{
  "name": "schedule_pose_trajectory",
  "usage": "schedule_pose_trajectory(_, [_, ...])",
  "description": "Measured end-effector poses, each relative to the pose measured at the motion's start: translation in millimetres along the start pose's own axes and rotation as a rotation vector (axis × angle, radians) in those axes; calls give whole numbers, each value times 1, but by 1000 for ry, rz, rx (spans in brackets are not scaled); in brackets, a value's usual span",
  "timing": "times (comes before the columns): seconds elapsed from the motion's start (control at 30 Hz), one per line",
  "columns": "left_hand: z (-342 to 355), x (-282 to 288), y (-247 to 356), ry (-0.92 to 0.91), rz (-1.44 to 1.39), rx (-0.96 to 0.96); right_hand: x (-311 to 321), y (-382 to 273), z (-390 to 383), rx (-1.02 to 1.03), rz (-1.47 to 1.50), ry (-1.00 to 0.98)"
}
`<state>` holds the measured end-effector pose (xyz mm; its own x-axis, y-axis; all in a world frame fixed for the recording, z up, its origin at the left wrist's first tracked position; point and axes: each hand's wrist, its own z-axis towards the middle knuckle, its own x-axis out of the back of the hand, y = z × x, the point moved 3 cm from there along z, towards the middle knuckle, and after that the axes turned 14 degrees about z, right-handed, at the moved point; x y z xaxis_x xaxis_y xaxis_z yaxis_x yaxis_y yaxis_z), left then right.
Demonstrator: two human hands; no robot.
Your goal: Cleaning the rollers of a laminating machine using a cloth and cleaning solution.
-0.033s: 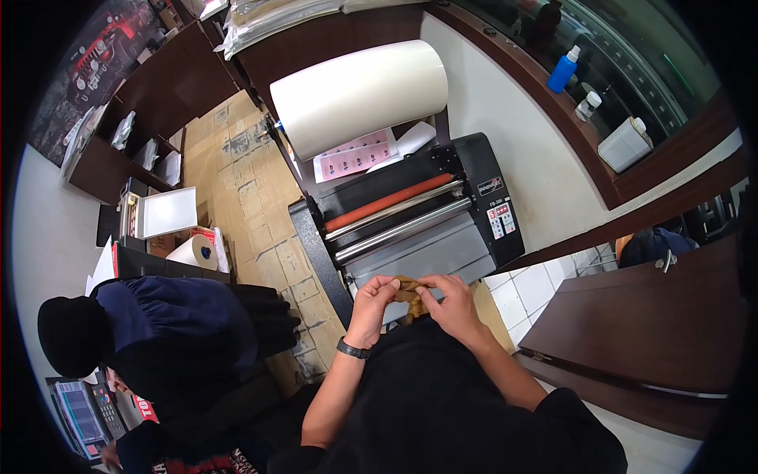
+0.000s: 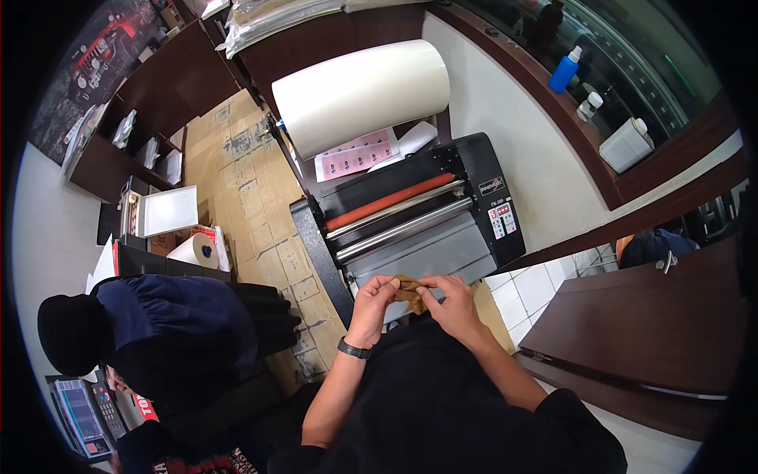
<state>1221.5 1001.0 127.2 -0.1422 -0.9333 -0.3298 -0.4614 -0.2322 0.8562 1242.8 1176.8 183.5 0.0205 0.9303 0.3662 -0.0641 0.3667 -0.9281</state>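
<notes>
Together, my left hand and right hand grip a crumpled brown piece, each pinching it between thumb and fingers. It looks like soft cloth, though I cannot tell for sure. It is in front of my body, above the near edge of a black machine, with one part hanging below my fingertips. I wear a black watch on my left wrist.

Just beyond my hands lies the machine's grey tray, then shiny metal rollers and a red roller. Behind these sits a big white roll, with a pink printed sheet partly under it. To my right, a blue spray bottle, a small clear bottle and a white can stand on a ledge. On my left, another person in dark clothes bends near a screen.
</notes>
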Motion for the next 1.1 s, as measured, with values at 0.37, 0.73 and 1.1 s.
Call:
schedule_pose_trajectory(0.37, [-5, -2, -1, -5, -276, 26, 6, -7, -4, 264, -127, -60])
schedule_pose_trajectory(0.73, [-13, -11, 9, -26, -85, -8, 7, -7, 0, 116, 133, -126])
schedule_pose_trajectory(1.1, [-14, -18, 13, -191, -113, -51, 10, 16, -3, -327, 886, -297])
